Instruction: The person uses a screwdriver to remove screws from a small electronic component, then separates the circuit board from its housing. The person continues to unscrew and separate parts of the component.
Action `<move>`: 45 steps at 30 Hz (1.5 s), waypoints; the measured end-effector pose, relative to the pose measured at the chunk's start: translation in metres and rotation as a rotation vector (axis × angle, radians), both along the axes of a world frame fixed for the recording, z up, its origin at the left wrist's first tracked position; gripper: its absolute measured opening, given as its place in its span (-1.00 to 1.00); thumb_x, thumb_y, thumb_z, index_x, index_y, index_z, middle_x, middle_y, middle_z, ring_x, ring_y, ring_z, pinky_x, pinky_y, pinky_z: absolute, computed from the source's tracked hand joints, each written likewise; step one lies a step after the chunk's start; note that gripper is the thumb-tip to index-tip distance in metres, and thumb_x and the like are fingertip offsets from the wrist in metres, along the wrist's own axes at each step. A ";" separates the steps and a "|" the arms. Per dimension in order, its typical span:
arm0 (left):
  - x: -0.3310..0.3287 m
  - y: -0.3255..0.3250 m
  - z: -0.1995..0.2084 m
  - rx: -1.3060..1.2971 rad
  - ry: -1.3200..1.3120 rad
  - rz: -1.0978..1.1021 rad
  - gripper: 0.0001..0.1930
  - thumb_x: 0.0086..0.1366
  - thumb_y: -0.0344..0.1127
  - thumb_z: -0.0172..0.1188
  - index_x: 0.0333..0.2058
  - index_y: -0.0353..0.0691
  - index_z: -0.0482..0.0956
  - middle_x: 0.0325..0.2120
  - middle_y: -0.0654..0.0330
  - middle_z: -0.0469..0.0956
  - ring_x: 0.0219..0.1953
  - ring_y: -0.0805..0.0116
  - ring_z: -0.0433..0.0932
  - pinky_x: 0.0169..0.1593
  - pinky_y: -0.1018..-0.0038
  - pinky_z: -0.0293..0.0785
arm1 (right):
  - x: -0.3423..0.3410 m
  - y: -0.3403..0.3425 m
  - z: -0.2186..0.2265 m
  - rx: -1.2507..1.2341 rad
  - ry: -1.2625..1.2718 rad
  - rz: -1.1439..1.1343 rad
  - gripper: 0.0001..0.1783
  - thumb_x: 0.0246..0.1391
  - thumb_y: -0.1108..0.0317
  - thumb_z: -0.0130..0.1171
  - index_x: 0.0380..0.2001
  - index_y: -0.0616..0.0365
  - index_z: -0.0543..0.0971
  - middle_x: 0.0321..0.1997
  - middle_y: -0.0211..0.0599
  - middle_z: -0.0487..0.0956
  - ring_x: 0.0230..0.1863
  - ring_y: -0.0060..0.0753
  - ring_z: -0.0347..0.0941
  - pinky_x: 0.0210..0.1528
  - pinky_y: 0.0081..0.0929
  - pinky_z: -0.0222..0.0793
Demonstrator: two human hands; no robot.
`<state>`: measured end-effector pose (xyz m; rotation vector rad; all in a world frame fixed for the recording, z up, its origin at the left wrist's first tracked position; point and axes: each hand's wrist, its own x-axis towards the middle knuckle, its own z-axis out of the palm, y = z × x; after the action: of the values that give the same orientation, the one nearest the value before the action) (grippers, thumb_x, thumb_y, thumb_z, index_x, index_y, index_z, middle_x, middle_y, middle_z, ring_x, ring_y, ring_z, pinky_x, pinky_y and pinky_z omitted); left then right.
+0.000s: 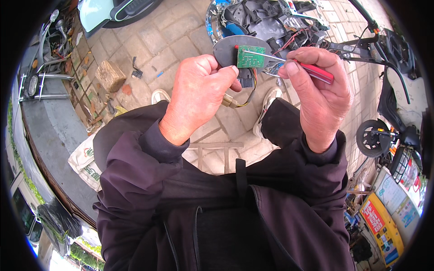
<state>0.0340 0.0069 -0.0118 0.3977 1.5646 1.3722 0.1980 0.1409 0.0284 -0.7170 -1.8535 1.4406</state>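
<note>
A small green circuit board (251,57) is pinched at its lower left by my left hand (197,92), thumb toward the board's edge. Under the board hang a dark connector block (246,77) and a bundle of yellow and dark wires (254,86). My right hand (318,90) grips a screwdriver with a red handle (318,73). Its thin metal shaft lies across the face of the board, the tip near the upper left; whether it touches cannot be made out. A dark grey rounded panel (224,50) shows behind the board; I cannot tell if it is held.
Beyond my hands lies a partly dismantled vehicle body (257,20) with loose wires. A wooden block (110,77) and small scraps sit on the brick paving at the left. Scooter parts with a black wheel (373,137) stand at the right, above a yellow box (382,228).
</note>
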 end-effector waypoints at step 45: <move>0.002 -0.006 -0.015 0.164 0.385 -0.039 -0.75 0.30 -0.32 0.23 -0.40 -0.47 0.66 -0.59 -0.04 0.63 -0.54 0.34 0.59 -0.41 0.27 0.50 | 0.001 0.006 -0.001 0.136 -0.135 -0.011 -0.71 0.15 0.68 0.32 -0.09 0.22 0.53 -0.14 -0.35 0.57 -0.14 -0.52 0.57 -0.06 -0.52 0.52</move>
<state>0.0363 0.0006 -0.0266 0.8284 1.7435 1.4595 0.1993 0.1474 0.0270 -0.7718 -2.0251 1.2723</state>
